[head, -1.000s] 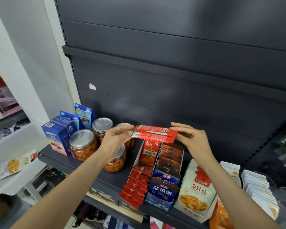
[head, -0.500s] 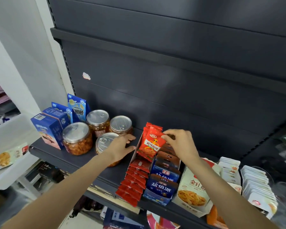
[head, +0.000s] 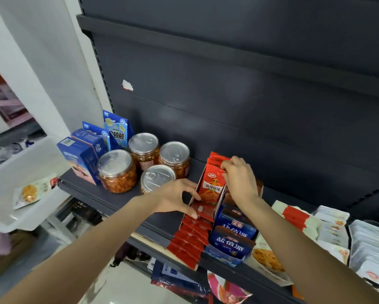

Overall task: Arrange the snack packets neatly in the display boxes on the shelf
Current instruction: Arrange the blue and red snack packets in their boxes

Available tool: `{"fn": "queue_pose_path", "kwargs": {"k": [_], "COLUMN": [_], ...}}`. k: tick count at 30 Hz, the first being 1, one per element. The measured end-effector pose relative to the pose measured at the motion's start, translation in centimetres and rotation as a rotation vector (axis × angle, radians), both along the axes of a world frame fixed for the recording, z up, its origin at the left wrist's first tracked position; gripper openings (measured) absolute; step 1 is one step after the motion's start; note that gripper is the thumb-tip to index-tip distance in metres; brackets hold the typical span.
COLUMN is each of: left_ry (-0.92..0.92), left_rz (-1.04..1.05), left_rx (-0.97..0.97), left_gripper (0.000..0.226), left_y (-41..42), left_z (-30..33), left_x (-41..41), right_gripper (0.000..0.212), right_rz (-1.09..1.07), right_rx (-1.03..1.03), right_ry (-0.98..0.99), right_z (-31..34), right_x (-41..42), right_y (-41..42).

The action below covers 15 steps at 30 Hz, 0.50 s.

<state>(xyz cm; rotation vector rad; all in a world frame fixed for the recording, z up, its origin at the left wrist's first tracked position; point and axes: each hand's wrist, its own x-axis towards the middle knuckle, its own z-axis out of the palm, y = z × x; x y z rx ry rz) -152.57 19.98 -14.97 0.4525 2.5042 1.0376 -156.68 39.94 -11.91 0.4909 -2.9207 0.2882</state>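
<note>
Red packet now upright in box; right hand pinches it, left hand spread.

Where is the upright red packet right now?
The red packet stands at the back of the red display box, mid-shelf, pinched at the top by the right hand, beside the blue packets, right of the jars.

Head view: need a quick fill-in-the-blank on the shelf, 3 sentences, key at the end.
1. The right hand pinches the top of an upright ____ packet.
2. The left hand rests on the box wall beside ____ foil-lidded jars.
3. The blue packets sit to the ____ of the red row.

Missing: red; four; right
</note>
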Motion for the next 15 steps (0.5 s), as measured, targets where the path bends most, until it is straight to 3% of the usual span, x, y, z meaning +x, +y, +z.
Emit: {"fn": "queue_pose_path", "kwargs": {"k": [4, 7, 12, 15], "left_ry": [0.08, 0.188, 0.316, 0.376], "left_rz": [-0.036, -0.001, 0.122, 0.193], "left_rx": [0.015, -0.034, -0.013, 0.058], "left_gripper": [0.02, 0.017, 0.025, 0.025], "left_y": [0.3, 0.6, 1.3, 1.8], "left_z": [0.9, 1.2, 2.3, 3.5], "left_x": [0.1, -0.1, -0.6, -0.9], "right_gripper": [0.034, 0.03, 0.026, 0.032], "right_rz": [0.008, 0.028, 0.049, 0.239], "right_rx": [0.057, 0.059, -0.377, -0.29], "right_ry": [-0.021, -0.093, -0.198, -0.34], "right_z": [-0.3, -0.1, 2.9, 4.5], "right_x": [-0.5, -1.0, 0.2, 1.6], "right_y": [-0.1, 0.0, 1.0, 1.3]}}
